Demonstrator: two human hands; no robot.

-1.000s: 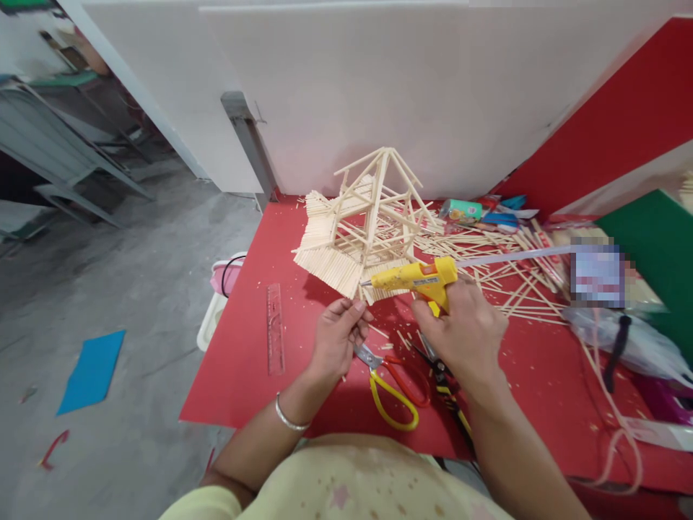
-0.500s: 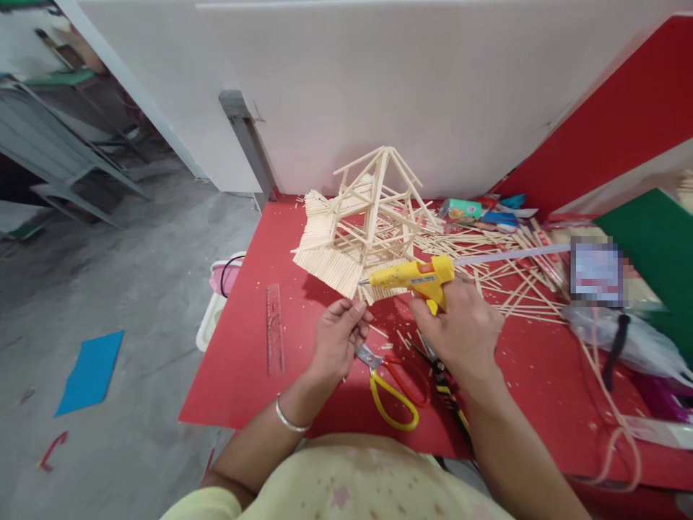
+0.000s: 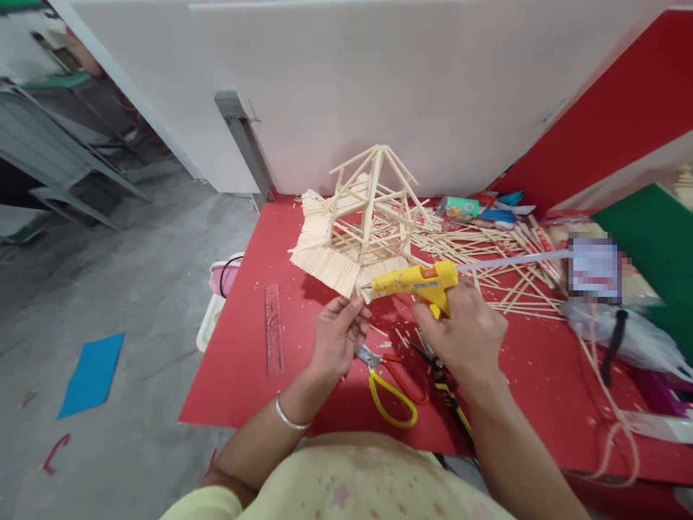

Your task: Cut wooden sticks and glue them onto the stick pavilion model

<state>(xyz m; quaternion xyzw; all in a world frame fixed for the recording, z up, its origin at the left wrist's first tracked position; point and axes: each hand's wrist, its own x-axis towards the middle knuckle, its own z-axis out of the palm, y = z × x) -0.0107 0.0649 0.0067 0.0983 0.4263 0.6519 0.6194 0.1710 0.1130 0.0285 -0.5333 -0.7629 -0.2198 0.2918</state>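
Observation:
My right hand [image 3: 465, 336] grips a yellow glue gun [image 3: 414, 282], its nozzle pointing left toward my left fingertips. A clear glue stick pokes out of its back to the right. My left hand [image 3: 338, 336] is pinched closed just below the nozzle, on something too small to make out, perhaps a thin stick. Just behind both hands stands a wooden stick model house [image 3: 357, 231] with a bare roof frame and panels of packed sticks, on the red table [image 3: 243, 375].
Yellow-handled scissors [image 3: 390, 393] and dark pliers [image 3: 441, 375] lie under my hands. A clear ruler [image 3: 273, 328] lies to the left. Loose sticks [image 3: 503, 271], packets, a plastic bag [image 3: 622, 336] and a green sheet [image 3: 657, 245] crowd the right. White wall behind; grey floor left.
The glue gun's nozzle has dipped slightly lower toward my left fingertips. My left hand has stayed in place.

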